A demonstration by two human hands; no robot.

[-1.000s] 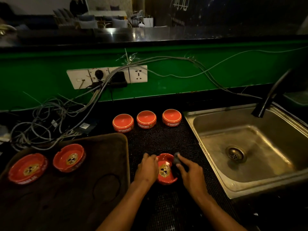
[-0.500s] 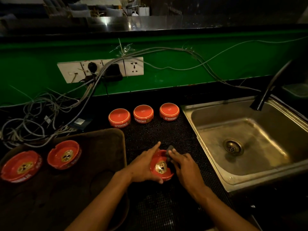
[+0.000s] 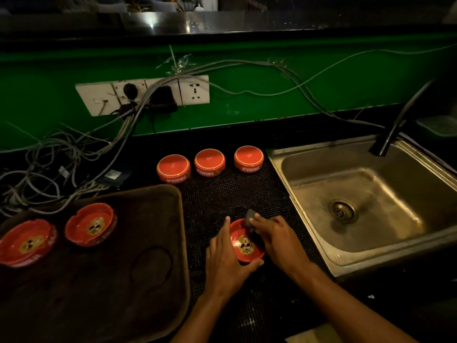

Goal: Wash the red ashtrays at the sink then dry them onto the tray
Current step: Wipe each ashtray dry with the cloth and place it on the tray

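While both hands (image 3: 223,264) grip it, red ashtray (image 3: 245,243) bowl-up.

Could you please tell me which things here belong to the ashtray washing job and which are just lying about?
Job:
held ashtray
dark cloth
left hand
right hand
two ashtrays on tray
three upturned ashtrays
tray
sink

Lying about:
cables
wall sockets

Both hands (image 3: 223,259) low, apparently curled.
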